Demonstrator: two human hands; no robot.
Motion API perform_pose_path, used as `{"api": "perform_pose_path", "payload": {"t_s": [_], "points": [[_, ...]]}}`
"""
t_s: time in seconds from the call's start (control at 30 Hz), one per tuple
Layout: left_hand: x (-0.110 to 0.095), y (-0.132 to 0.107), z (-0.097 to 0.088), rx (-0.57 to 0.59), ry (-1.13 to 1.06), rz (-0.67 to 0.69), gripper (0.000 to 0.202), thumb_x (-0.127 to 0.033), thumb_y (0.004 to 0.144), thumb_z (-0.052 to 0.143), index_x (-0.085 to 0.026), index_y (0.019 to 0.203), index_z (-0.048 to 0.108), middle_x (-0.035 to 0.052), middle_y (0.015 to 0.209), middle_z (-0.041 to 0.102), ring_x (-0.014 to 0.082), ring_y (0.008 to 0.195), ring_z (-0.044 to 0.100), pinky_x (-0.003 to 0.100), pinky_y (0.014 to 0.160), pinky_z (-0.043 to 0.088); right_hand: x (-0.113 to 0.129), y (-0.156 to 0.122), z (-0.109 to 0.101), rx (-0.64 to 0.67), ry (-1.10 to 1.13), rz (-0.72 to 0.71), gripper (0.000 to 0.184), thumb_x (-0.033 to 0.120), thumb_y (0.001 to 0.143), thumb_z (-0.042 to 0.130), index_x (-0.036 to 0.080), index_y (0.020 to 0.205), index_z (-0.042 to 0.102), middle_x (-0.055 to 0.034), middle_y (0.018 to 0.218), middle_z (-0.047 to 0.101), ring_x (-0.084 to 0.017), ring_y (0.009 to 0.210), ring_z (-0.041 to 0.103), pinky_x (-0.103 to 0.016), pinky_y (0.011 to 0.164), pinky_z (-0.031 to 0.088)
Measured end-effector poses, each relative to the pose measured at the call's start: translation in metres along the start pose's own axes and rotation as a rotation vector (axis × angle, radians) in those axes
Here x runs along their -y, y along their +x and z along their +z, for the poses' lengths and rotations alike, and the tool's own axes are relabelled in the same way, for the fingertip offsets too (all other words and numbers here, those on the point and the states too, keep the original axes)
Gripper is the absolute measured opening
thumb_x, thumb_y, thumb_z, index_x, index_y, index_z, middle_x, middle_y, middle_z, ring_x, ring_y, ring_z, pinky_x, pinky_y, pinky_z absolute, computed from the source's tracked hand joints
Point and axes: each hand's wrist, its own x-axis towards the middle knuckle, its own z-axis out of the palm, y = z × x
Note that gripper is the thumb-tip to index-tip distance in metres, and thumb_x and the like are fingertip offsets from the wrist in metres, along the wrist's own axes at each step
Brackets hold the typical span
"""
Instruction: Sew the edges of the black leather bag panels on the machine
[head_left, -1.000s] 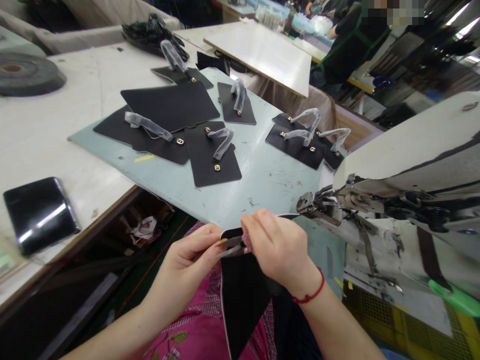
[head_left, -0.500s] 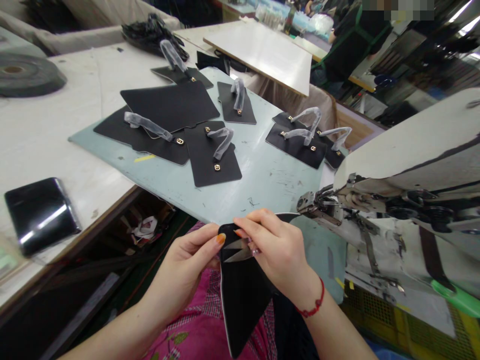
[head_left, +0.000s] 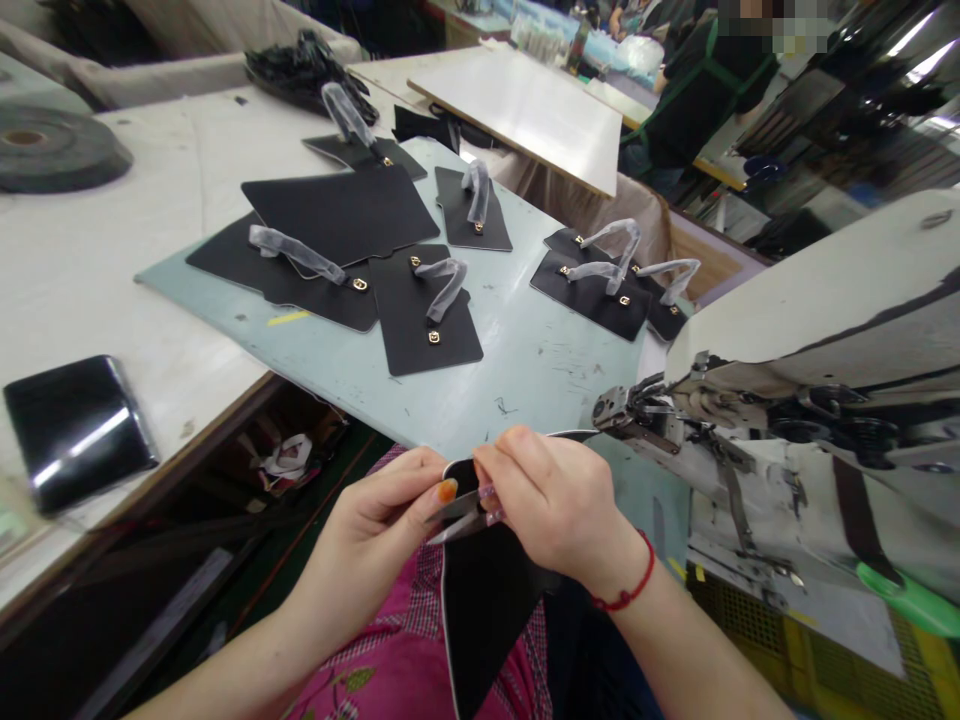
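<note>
Over my lap, my left hand (head_left: 375, 530) pinches the upper left edge of a black leather piece (head_left: 484, 610) that hangs down below both hands. My right hand (head_left: 555, 500) is closed on small thread snips (head_left: 461, 508), whose metal blades point left and lie against that edge, close to my left thumb. A red string circles my right wrist.
A pale green work board (head_left: 525, 360) carries several black leather panels (head_left: 337, 210) with gold clasps and wrapped straps. A sewing machine (head_left: 810, 350) stands at the right. A black glossy pouch (head_left: 75, 425) and a tape roll (head_left: 52, 150) lie on the left table. A person sits at the far right.
The snips' blades have swung a little lower and further left along the leather edge. Both hands stay in about the same place.
</note>
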Motion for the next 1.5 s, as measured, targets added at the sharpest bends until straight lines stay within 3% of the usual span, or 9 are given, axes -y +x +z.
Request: {"api": "perform_pose_path", "payload": {"t_s": [0.27,0.57,0.73,0.87,1.0,1.17,1.33,1.47,1.5], "points": [[0.016,0.001,0.007,-0.131,-0.556,-0.362,0.026,-0.029,0.075,0.078,-0.019,0.099,0.077,0.0072,0.087,0.074,0.0142,0.066,0.064,0.022,0.059,0.051,-0.011,-0.018,0.018,-0.311,0.467,0.542,0.012,0.010,0.084,0.055,0.019,0.087,0.062,0.0000,0.075,0.056,-0.013,0.067,0.052,-0.025,0.059,0.042],[0.015,0.002,0.008,-0.124,-0.680,-0.399,0.023,-0.024,0.074,0.079,-0.020,0.097,0.078,0.0068,0.085,0.076,0.0130,0.068,0.069,0.020,0.064,0.057,-0.014,-0.023,0.027,-0.341,0.653,0.801,0.018,0.023,0.094,0.054,0.017,0.079,0.062,0.0007,0.069,0.055,-0.011,0.060,0.046,-0.024,0.056,0.039],[0.012,0.002,0.009,-0.123,-0.652,-0.367,0.023,-0.024,0.074,0.080,-0.021,0.097,0.079,0.0060,0.085,0.075,0.0130,0.068,0.067,0.019,0.061,0.055,-0.010,-0.017,0.017,-0.187,0.724,0.584,0.035,0.018,0.092,0.058,0.024,0.126,0.060,-0.0040,0.108,0.063,-0.010,0.068,0.051,-0.023,0.061,0.045],[0.013,0.001,0.007,-0.111,-0.569,-0.295,0.020,-0.025,0.077,0.077,-0.026,0.097,0.079,0.0030,0.087,0.073,0.0126,0.073,0.065,0.019,0.065,0.054,-0.003,-0.005,0.014,-0.002,0.726,0.386,0.021,0.017,0.090,0.061,0.020,0.109,0.069,-0.0052,0.106,0.063,-0.013,0.085,0.060,-0.024,0.072,0.049],[0.018,-0.001,0.003,-0.059,-0.417,-0.223,0.020,-0.027,0.081,0.074,-0.024,0.100,0.078,0.0019,0.080,0.068,0.0114,0.071,0.059,0.018,0.063,0.049,0.003,0.004,0.017,0.027,0.613,0.268,0.019,0.013,0.092,0.050,0.017,0.096,0.069,-0.0039,0.096,0.065,-0.013,0.081,0.061,-0.024,0.071,0.046],[0.020,-0.004,0.005,-0.085,-0.440,-0.252,0.023,-0.027,0.080,0.075,-0.023,0.102,0.077,0.0020,0.078,0.069,0.0112,0.068,0.060,0.018,0.062,0.050,-0.005,0.002,0.020,-0.094,0.419,0.490,0.013,0.013,0.090,0.051,0.016,0.079,0.059,-0.0030,0.083,0.058,-0.014,0.073,0.053,-0.026,0.063,0.038],[0.017,-0.001,0.010,-0.087,-0.602,-0.328,0.023,-0.026,0.077,0.077,-0.025,0.100,0.078,0.0030,0.086,0.074,0.0134,0.072,0.067,0.020,0.065,0.055,-0.019,-0.009,0.019,-0.292,0.569,0.605,0.041,0.022,0.094,0.056,0.019,0.057,0.038,0.0036,0.061,0.038,-0.011,0.058,0.039,-0.026,0.056,0.031],[0.018,0.000,0.008,-0.090,-0.586,-0.308,0.023,-0.024,0.079,0.076,-0.025,0.102,0.077,0.0033,0.091,0.074,0.0138,0.075,0.068,0.021,0.068,0.056,-0.005,-0.006,0.016,-0.149,0.747,0.508,0.002,0.020,0.090,0.062,0.019,0.090,0.064,-0.0020,0.091,0.063,-0.014,0.080,0.056,-0.025,0.070,0.043],[0.019,0.000,0.007,-0.096,-0.571,-0.296,0.023,-0.024,0.079,0.076,-0.025,0.102,0.077,0.0032,0.092,0.074,0.0137,0.075,0.068,0.021,0.068,0.056,-0.001,-0.004,0.016,-0.095,0.764,0.480,0.009,0.016,0.089,0.062,0.020,0.097,0.065,-0.0029,0.098,0.064,-0.014,0.085,0.058,-0.026,0.073,0.045]]}}
